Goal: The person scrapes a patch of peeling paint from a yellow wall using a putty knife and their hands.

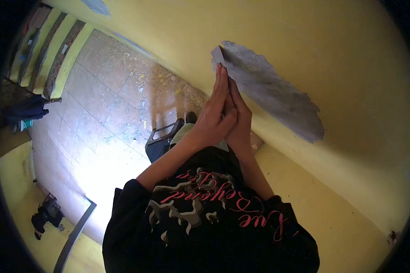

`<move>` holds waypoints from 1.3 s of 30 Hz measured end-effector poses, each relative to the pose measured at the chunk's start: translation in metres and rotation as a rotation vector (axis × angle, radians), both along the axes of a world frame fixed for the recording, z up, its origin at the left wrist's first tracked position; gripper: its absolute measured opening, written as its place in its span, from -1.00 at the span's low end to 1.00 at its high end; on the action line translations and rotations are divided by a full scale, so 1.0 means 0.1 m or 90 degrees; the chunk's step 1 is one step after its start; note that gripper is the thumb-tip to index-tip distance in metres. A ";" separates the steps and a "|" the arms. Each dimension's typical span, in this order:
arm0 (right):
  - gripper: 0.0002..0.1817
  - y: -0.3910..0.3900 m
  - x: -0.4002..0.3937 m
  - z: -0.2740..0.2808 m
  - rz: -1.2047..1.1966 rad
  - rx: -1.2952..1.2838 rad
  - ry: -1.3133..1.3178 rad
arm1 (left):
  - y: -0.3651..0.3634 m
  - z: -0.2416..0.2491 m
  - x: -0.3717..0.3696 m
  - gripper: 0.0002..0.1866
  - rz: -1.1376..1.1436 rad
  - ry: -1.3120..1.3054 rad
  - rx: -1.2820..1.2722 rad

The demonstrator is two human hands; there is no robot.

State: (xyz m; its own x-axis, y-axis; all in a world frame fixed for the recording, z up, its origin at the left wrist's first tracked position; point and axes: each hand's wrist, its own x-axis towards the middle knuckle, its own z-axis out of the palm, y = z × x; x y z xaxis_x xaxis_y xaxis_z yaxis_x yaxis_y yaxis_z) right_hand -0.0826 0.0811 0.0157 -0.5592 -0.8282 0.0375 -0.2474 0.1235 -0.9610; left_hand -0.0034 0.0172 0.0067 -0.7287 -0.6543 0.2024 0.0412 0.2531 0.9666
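My left hand (pixel 212 117) and my right hand (pixel 243 116) are pressed together, fingers pointing up toward the wall. Between them they grip what looks like a scraper (pixel 217 54). Only its flat grey blade shows past the fingertips; the handle is hidden between my palms. The blade lies at the upper left end of a bare grey patch (pixel 278 93) with ragged edges in the yellow wall (pixel 346 59).
Flakes of paint litter the tiled floor (pixel 109 93) along the wall's foot. A dark chair or stool (pixel 161 136) stands by my legs. Shelves (pixel 54 50) are at upper left, with dark cloth (pixel 27 108) below. A dark strip (pixel 75 234) rises at lower left.
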 end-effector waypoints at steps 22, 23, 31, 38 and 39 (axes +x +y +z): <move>-0.40 0.09 0.10 0.22 -0.054 0.049 0.054 | -0.04 0.09 -0.01 0.01 -0.054 0.024 0.069; -0.40 0.17 0.09 0.26 -0.039 0.045 0.044 | -0.04 0.12 0.02 0.01 -0.082 0.005 0.069; -0.44 0.24 0.08 0.29 -0.036 -0.033 0.097 | 0.08 0.24 -0.03 0.00 -0.085 0.046 -0.074; -0.46 0.26 -0.03 0.45 0.019 0.005 -0.004 | 0.10 0.24 -0.08 -0.03 -0.021 0.067 -0.108; -0.46 0.25 -0.03 0.42 0.016 -0.005 0.002 | 0.10 0.23 -0.07 -0.03 -0.020 0.068 -0.109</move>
State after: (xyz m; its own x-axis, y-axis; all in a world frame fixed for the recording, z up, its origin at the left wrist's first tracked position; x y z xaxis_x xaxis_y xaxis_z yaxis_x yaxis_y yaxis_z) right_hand -0.0854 0.1060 0.0580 -0.5376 -0.8420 0.0458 -0.2528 0.1091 -0.9613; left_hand -0.0107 0.0275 0.0301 -0.7168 -0.5809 0.3857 0.1513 0.4104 0.8993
